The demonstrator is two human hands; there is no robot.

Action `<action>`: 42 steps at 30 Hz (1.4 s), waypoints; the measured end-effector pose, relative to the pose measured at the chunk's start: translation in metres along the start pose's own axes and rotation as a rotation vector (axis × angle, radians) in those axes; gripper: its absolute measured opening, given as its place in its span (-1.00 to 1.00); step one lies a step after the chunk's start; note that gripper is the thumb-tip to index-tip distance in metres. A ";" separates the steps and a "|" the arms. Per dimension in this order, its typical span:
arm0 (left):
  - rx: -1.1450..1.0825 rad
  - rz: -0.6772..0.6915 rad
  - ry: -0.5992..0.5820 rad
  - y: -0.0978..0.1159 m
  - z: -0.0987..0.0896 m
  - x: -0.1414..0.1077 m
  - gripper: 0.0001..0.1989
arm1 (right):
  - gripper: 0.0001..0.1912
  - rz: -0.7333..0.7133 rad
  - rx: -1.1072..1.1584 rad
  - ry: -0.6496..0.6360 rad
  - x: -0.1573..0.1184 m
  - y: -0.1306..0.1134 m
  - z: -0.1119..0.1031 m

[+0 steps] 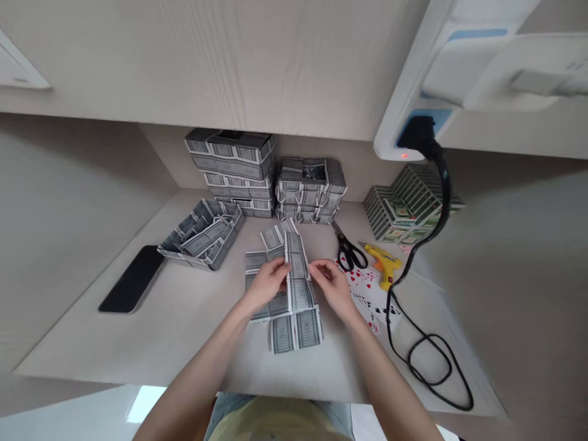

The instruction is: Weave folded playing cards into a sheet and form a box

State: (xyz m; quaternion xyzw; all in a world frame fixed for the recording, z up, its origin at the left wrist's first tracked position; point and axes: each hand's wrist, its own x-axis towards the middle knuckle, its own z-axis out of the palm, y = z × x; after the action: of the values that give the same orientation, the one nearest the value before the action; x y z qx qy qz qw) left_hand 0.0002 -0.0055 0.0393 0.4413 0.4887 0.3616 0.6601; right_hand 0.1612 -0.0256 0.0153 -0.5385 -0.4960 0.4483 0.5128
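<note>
In the middle of the picture, two hands work on a long strip of gray cards (297,269). The left hand (267,283) is nearly closed, and it pinches the left edge of the strip. The right hand (334,286) has bent fingers, with the tips at the right edge; I can't tell how tightly it holds on. More joined gray cards (309,328) lie under the strip on the counter (197,337)

At the upper left of the middle are stacked card boxes (236,165), and just right of them is a shorter stack (310,190). An open card box (202,236) with loose pieces inside sits on the left, near a black phone (133,280). On the right are black scissors (350,252), a yellow glue gun (386,264) and white playing cards (365,288). A green-striped pile (407,202) stands behind them, and a black cord (445,184) curls down to the lower right
</note>
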 end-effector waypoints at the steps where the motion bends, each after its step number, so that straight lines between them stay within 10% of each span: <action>1: -0.050 0.003 -0.015 0.002 0.001 0.000 -0.74 | -0.67 0.001 0.010 -0.018 0.000 -0.003 -0.001; 12: -0.483 -0.029 -0.041 0.010 0.012 -0.002 -0.70 | -0.43 0.184 0.601 -0.361 -0.016 -0.009 0.017; 23: -0.424 0.006 -0.092 0.037 0.027 0.013 -0.67 | -0.53 0.326 0.747 -0.321 -0.006 -0.018 0.012; 35: -0.253 0.016 -0.230 0.061 0.027 0.005 -0.71 | -0.53 0.063 0.568 0.011 0.014 -0.030 0.019; 42: 0.007 0.184 0.067 0.036 0.017 0.011 -0.71 | -0.32 -0.254 0.174 0.021 -0.004 -0.020 0.022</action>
State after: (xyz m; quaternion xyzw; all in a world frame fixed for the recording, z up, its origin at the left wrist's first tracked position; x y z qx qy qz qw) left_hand 0.0182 0.0134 0.0715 0.4743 0.4691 0.4336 0.6058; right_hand 0.1377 -0.0275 0.0336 -0.4298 -0.5140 0.4154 0.6153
